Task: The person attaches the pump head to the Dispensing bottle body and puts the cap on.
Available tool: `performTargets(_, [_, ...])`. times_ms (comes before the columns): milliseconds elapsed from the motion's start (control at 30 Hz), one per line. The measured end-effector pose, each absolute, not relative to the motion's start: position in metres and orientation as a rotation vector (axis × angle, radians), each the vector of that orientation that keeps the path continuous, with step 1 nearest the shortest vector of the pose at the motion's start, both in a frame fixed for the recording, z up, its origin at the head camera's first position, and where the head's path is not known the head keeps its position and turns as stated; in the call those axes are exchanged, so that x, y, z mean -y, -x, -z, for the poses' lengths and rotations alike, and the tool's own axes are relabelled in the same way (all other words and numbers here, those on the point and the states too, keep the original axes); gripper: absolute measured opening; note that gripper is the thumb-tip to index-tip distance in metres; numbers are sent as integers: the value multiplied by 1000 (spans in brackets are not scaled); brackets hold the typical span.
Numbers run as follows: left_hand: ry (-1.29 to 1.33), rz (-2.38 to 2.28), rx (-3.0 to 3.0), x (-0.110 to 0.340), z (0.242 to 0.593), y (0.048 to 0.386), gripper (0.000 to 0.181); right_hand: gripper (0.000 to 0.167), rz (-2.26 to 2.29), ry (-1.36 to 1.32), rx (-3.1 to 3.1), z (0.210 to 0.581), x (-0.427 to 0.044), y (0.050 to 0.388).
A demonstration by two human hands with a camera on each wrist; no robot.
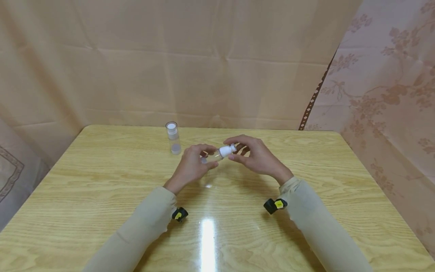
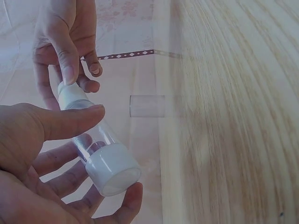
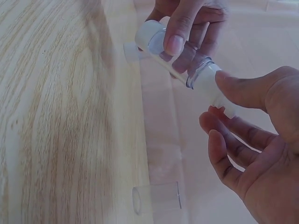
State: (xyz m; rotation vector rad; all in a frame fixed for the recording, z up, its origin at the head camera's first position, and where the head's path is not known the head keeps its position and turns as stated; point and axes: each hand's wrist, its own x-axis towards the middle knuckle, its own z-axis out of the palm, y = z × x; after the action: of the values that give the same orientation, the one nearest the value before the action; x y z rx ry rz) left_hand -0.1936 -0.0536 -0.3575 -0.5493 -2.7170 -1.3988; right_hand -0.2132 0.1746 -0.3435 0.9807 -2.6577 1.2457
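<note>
A clear pump bottle (image 1: 216, 155) with a white top is tilted above the table between the hands. My left hand (image 1: 193, 163) grips its transparent body, thumb on one side and fingers on the other. The white base (image 2: 113, 169) of the bottle shows in the left wrist view, near that hand's fingertips. At the other end my right hand (image 1: 259, 157) pinches the white pump top (image 3: 209, 85), its thumb lying on the collar and its fingers curved around the nozzle end. Part of the bottle's body is hidden by the left fingers.
A second clear bottle (image 1: 174, 141) with a white pump under a transparent cover stands at the back left of the wooden table (image 1: 85, 181). Both wrist views show a loose clear cylindrical cap (image 2: 147, 106). Beige cloth (image 1: 190, 68) hangs behind the table.
</note>
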Motion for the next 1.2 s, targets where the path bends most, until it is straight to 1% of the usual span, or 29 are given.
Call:
performTargets(267, [565,1377,2697,53,357,192,39,30,-1251,-966,2662,344,-173,212])
performTargets(633, [523,1260,2678,51,356,190,39,26,-1262,-931,2693,342,-172,212])
performTargets(867, [538,1204,2658,49,356,189,40,19,-1254,-889,2730,342,-170,212])
performTargets(1000, [550,1209,2654,49,356,189,41,21,-1256,-868,2761,341,-170,212])
performTargets(1200, [552,1260,2648,50,356,190,39,33,-1244,-866,2772,339,-172,211])
